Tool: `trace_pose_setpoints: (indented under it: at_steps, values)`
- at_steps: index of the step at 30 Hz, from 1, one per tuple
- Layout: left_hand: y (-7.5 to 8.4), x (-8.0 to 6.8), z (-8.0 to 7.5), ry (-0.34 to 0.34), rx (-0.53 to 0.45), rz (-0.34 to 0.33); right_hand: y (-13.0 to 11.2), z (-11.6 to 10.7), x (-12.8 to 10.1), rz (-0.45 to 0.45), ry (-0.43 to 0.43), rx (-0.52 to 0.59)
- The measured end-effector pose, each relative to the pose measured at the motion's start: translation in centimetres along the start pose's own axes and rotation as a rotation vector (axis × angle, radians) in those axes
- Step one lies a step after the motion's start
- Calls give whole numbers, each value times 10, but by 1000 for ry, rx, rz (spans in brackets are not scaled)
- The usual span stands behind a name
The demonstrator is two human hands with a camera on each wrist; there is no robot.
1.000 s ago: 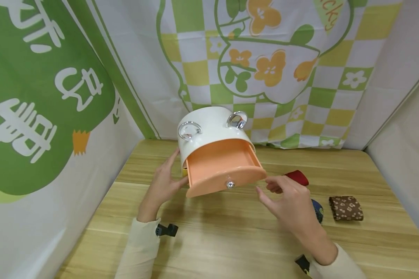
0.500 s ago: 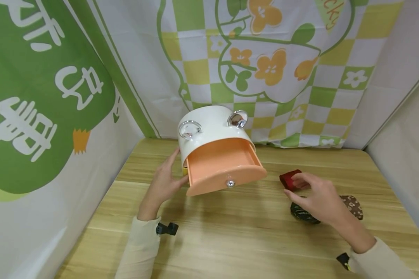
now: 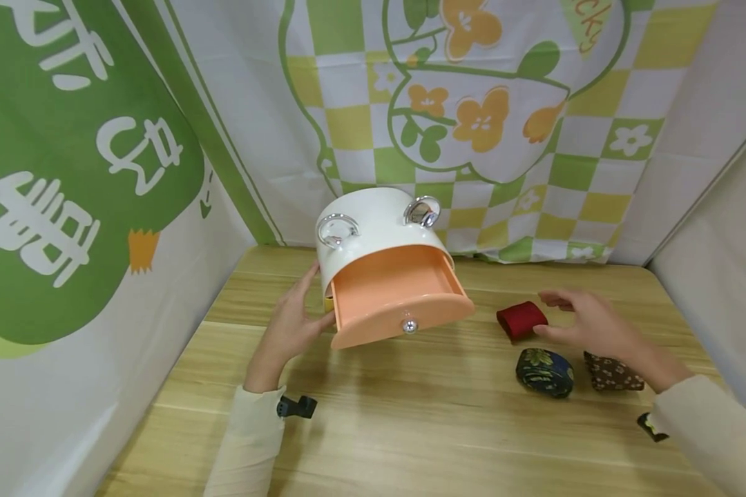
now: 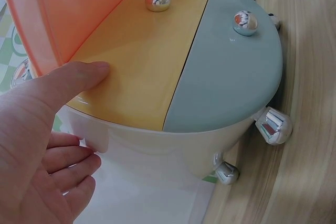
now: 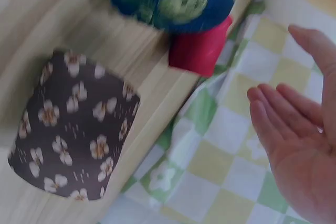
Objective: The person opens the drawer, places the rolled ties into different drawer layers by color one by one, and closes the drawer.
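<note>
Nearest on the worktop (image 3: 410,428), at the right, lie a blue roll (image 3: 544,373) and a brown roll (image 3: 610,373). Just beyond them the right hand (image 3: 587,323), fingers loose and apart, seems to brush a red roll (image 3: 521,320) without gripping it. Farther left, the left hand (image 3: 292,321) rests flat against the white box (image 3: 373,224), whose orange drawer (image 3: 398,297) stands pulled out and bare; all three rolls remain outside.

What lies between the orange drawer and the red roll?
Only bare wooden table lies between the orange drawer and the red roll, as the head view shows.
</note>
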State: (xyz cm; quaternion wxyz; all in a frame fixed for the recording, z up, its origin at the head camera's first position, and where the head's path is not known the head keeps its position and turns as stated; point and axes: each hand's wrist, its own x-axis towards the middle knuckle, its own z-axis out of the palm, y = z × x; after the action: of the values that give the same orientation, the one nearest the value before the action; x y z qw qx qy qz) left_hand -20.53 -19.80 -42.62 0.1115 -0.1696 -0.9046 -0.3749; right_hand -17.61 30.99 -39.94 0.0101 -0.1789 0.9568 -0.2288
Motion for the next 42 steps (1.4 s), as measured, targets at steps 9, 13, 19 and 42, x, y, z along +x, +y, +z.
trace_pose_setpoints:
  at_steps: [9,13,19,42]
  values:
    - [0,0,-1,8,-9,15,19,6,28,-5,-148,-44]
    - [0,1,-1,10,-8,21,27,10,37,0,-192,-51]
    - [1,1,-1,10,-4,22,37,16,45,-10,-229,-38]
    - [-2,0,-1,27,-3,49,56,35,58,-22,-248,-31]
